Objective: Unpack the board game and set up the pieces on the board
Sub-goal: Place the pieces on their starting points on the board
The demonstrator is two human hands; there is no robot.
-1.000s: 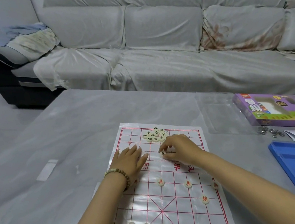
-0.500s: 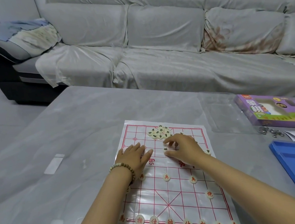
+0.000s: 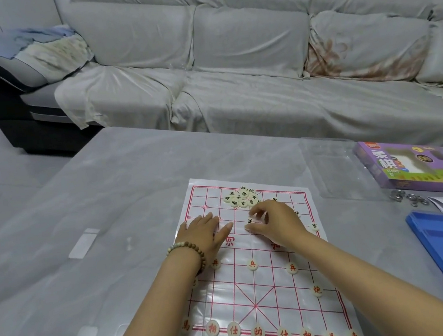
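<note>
While left hand (image 3: 204, 232) lies flat on the board (image 3: 272, 286), right hand (image 3: 279, 220) pinches a piece (image 3: 250, 220).

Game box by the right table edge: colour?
Purple game box, with a pale picture panel on top; head view.

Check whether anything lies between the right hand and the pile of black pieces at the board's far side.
Nothing visible does. The pile of black pieces lies just beyond the right hand, which pinches one black piece; only bare board between. The left hand rests flat, off to the left.
</note>
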